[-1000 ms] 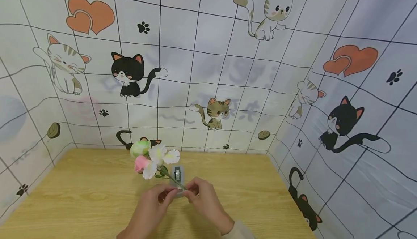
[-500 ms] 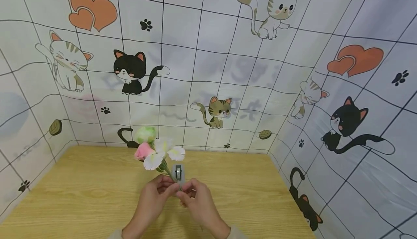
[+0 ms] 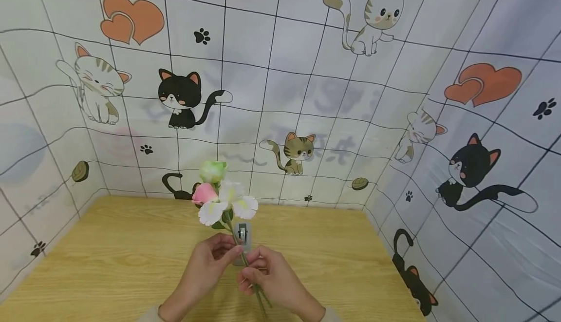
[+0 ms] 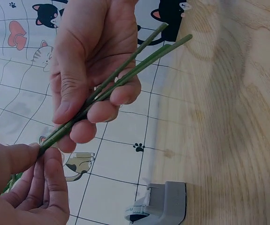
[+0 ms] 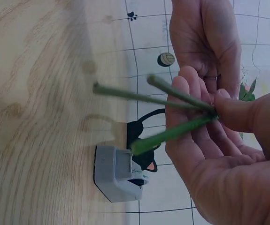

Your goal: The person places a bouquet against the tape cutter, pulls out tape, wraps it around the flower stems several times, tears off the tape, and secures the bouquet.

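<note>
A small bunch of artificial-looking flowers stands tilted over the table in the head view: a pink rose (image 3: 205, 194), a pale green bloom (image 3: 213, 171) and white petalled flowers (image 3: 230, 204). My left hand (image 3: 210, 261) pinches the green stems between thumb and fingers below the blooms. Lower down, my right hand (image 3: 273, 278) holds the same stems between thumb and fingers. Three stem ends poke out past it, seen in the right wrist view with the nearest green stem (image 5: 172, 135). Behind the stems a grey tape dispenser (image 3: 243, 232) sits on the table, partly covered.
The wood-grain table (image 3: 131, 244) spreads to both sides of the hands. A white cloth with a grid and cartoon cats (image 3: 300, 151) hangs along its back and sides. In the left wrist view the tape dispenser (image 4: 165, 204) stands near the cloth.
The bunch has swung more upright and shifted slightly right. My right hand has moved lower along the stems, whose ends now show below it. My left hand keeps its pinch.
</note>
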Demonstrator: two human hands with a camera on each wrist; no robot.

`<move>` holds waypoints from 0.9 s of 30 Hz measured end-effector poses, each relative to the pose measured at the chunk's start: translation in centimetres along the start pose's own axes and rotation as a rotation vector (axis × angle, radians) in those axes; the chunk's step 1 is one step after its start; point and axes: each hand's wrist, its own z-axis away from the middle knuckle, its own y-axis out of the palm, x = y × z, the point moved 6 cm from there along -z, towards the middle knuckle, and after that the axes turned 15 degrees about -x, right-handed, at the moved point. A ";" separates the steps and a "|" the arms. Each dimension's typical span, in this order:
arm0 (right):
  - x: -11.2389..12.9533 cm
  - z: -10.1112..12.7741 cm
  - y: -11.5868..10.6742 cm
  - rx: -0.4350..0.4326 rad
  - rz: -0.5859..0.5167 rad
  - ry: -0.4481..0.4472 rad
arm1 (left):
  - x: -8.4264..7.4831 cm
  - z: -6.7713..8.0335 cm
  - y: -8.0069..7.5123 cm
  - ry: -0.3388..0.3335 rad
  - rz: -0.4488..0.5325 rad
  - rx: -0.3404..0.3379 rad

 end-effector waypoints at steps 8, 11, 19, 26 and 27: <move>-0.2 -0.2 -0.2 0.045 -0.085 0.066 | -0.1 -0.1 0.4 0.030 0.053 0.127; -0.2 -0.4 -0.2 0.053 -0.104 0.079 | -0.2 -0.2 0.4 0.038 0.059 0.143; -0.3 -0.6 -0.2 -0.010 -0.108 0.083 | 0.7 -0.8 0.3 -0.068 0.047 0.107; -0.5 -0.5 -0.1 -0.068 -0.097 0.097 | 1.7 -1.0 0.5 -0.079 0.103 0.100; -0.6 -0.5 0.0 -0.072 -0.095 0.098 | 2.1 -1.2 0.6 -0.052 0.118 0.100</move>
